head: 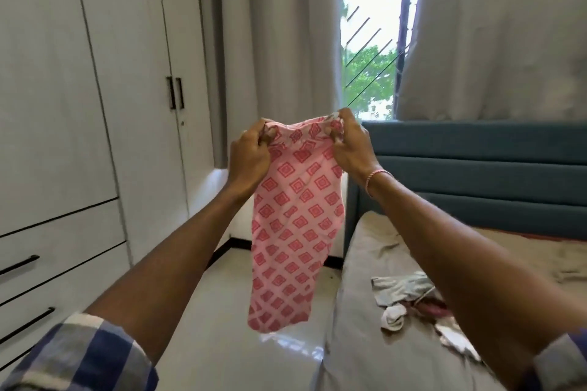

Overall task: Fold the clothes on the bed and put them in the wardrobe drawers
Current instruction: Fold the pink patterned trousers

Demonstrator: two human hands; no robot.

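Legible text: none. No letters, numbers, brand marks or signs can be read anywhere in the head view.

Pink garment (295, 216): printed with a pattern of nested diamonds only, no lettering on it.

At the garment's top edge, touching the right hand (349, 143), is a small white scrap (332, 115). It may be a sewn-in label, but it is too small and blurred to read.
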